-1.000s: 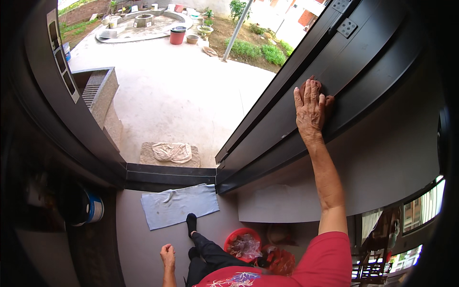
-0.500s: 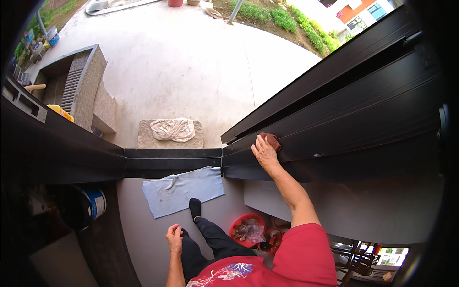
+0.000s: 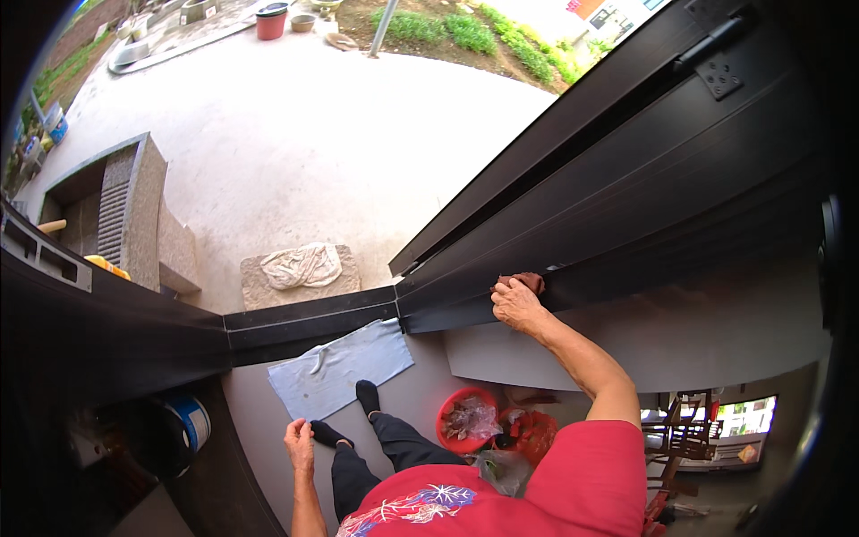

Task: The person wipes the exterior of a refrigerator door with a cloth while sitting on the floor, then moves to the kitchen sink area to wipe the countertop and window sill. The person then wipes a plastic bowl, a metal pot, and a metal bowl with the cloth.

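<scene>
My right hand [image 3: 517, 306] presses a folded brown cloth [image 3: 530, 282] against the black door frame [image 3: 617, 210] on the right. Its fingers are bent over the near side of the cloth. Low in front of my body, my left hand [image 3: 300, 445] hangs with its fingers curled in, and nothing shows in it. Beyond that hand a light blue cloth [image 3: 344, 365] lies spread on the floor against the black threshold [image 3: 313, 318], close to my feet.
To the right of my legs stand a red basin [image 3: 445, 430] with plastic bags and a red bag [image 3: 537, 436]. A dark bucket [image 3: 188, 422] is at left. Outside, a pale rag [image 3: 302, 267] lies on a stone step [image 3: 253, 285] near a stone sink [image 3: 143, 206].
My right hand and the brown cloth have moved down and nearer along the door frame. The view has tilted and shifted; my left hand stays low, fingers curled.
</scene>
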The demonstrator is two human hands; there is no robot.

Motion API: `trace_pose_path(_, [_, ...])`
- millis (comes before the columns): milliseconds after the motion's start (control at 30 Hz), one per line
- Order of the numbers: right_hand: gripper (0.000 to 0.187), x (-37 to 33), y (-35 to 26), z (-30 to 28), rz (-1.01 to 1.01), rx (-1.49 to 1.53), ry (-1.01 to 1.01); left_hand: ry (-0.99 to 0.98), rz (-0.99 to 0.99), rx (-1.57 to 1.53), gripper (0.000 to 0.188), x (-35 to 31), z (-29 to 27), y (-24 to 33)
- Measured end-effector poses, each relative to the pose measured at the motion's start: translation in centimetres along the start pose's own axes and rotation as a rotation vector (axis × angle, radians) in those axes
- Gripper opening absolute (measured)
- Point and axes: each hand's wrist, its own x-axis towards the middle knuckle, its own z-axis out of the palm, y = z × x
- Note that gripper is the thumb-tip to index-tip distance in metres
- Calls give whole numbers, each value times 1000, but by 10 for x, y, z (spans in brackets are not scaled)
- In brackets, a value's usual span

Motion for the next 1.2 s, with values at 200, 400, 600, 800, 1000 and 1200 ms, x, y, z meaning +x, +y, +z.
trace_pose_path(200, [34,-119,99,-171,794,-420,791,-49,184,101,19,21,-44,-7])
trace_pose_path(400, [43,-143,114,-158,1048,-582,726,-94,147,142,20,0,-49,18])
trace_pose_path(600, [32,-99,62,-77,589,-219,607,-147,110,79,20,-22,-43,27])
trace_pose_path(800, [10,-151,73,-154,693,-236,1053,-78,124,116,17,-3,-73,12])
trace_pose_path(1000, [51,-230,120,-211,1429,-651,1017,-75,155,149,18,-14,-71,35])
trace_pose_path(1200, [52,-172,70,-136,1337,-592,858,-195,179,102,21,-30,-52,61])
